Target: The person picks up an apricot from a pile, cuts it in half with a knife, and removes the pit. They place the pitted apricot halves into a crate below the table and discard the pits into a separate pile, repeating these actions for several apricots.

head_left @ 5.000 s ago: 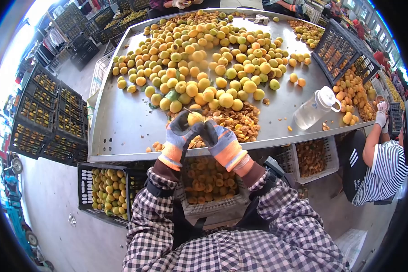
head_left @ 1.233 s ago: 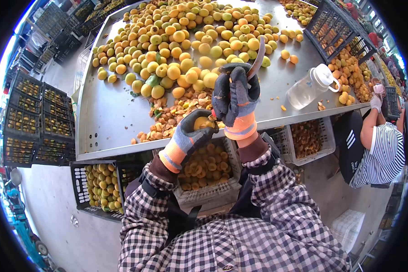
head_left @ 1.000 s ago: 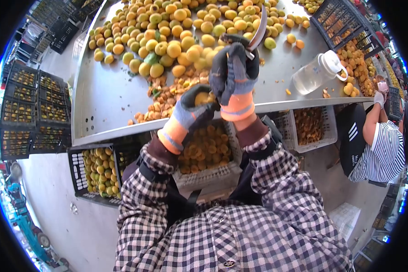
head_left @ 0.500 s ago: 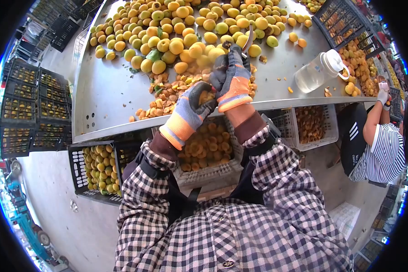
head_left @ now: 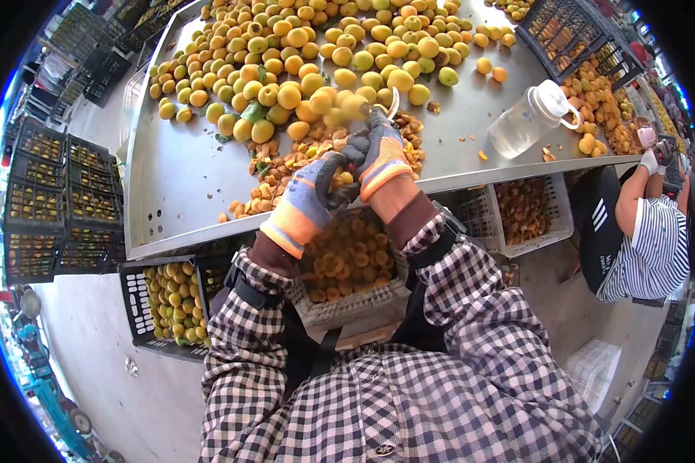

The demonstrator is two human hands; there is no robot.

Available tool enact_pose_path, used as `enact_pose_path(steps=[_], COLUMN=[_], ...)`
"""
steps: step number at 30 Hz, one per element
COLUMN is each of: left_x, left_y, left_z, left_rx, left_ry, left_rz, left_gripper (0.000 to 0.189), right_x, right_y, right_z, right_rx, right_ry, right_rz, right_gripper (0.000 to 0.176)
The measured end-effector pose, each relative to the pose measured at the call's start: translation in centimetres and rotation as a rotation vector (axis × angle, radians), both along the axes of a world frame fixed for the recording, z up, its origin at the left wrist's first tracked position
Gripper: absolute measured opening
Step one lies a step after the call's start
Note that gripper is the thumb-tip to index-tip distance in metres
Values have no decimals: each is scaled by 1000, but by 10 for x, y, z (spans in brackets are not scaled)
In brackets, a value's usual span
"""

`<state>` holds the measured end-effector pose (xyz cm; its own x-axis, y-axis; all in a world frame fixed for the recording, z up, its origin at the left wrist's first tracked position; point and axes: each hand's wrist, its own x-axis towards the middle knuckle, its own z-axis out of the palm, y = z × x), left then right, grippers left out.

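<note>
My left hand [head_left: 307,202], in a grey and orange glove, is closed around an apricot [head_left: 341,179], partly hidden by the fingers. Right beside it, my right hand [head_left: 378,153] grips a small knife whose curved blade [head_left: 394,103] points up and away from me; the fingers hide most of its handle. Both hands are over the front edge of a metal table [head_left: 185,185]. Just beyond them lie cut apricot pieces [head_left: 282,171] and a broad heap of whole apricots [head_left: 286,96]. Below the hands, a light crate [head_left: 347,311] contains apricot halves [head_left: 347,258].
A water bottle [head_left: 521,123] stands on the table at right. Another crate [head_left: 510,245] of cut pieces sits under the edge. At left are a black crate [head_left: 137,301] of whole fruit and stacked crates [head_left: 38,204]. A co-worker in stripes [head_left: 656,239] is at far right.
My right hand has come down and closer to my left hand, and the knife blade has shifted with it. The left hand keeps the apricot. The view has shifted slightly.
</note>
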<state>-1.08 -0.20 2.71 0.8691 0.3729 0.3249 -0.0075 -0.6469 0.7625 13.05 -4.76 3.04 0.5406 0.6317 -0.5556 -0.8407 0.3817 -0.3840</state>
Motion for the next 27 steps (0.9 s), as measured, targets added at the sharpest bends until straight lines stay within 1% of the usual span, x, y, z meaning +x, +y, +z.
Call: enact_pose_path(steps=[6, 10, 11, 12, 13, 14, 15, 16, 17, 18, 19, 20, 21, 23, 24, 26, 27], left_x=[5, 5, 5, 5, 7, 9, 10, 10, 10, 10, 11, 12, 11, 9, 7, 1, -2], left_y=[1, 3, 3, 3, 4, 6, 6, 9, 14, 14, 17, 20, 22, 24, 24, 26, 36], left_z=[8, 6, 5, 3, 1, -8, -10, -10, -10, -3, 4, 12, 13, 12, 9, -3, -18], left_rx=[46, 163, 152, 140, 269, 315, 334, 357, 357, 342, 290, 232, 234, 266, 264, 226, 167], left_ry=[-9, -19, -22, -27, 25, 36, 24, 15, 153, 252, 402, 549, 546, 655, 654, 452, 369], left_rz=[-22, 22, 62, 103, 140, 179, 215, 249, 274, 370, 413, 457, 464, 496, 502, 522, 453], left_gripper=[39, 39, 39, 39, 36, 32, 30, 29, 29, 26, 27, 29, 29, 32, 32, 30, 28], right_x=[6, 9, 11, 14, 18, 20, 18, 17, 18, 19, 18, 19, 19, 17, 18, 22, 23], right_y=[2, 4, 6, 7, 7, 9, 11, 12, 11, 9, 9, 8, 6, 1, -2, -6, -9], right_z=[-4, -9, -11, -9, -7, -5, 4, 7, 8, 8, 7, 7, 13, 22, 23, 23, 25], right_rx=[21, 74, 81, 86, 127, 170, 53, 26, 34, 40, 76, 90, 77, 69, 71, 78, 80], right_ry=[86, 155, 169, 163, 177, 190, 112, 52, 3, -47, -129, -160, -179, -242, -243, -309, -284], right_rz=[14, -2, 10, 11, 5, 2, -57, -106, -129, -153, -250, -275, -277, -259, -253, -192, -177], right_gripper=[19, 19, 23, 23, 26, 29, 32, 31, 31, 30, 26, 21, 20, 20, 20, 22, 20])
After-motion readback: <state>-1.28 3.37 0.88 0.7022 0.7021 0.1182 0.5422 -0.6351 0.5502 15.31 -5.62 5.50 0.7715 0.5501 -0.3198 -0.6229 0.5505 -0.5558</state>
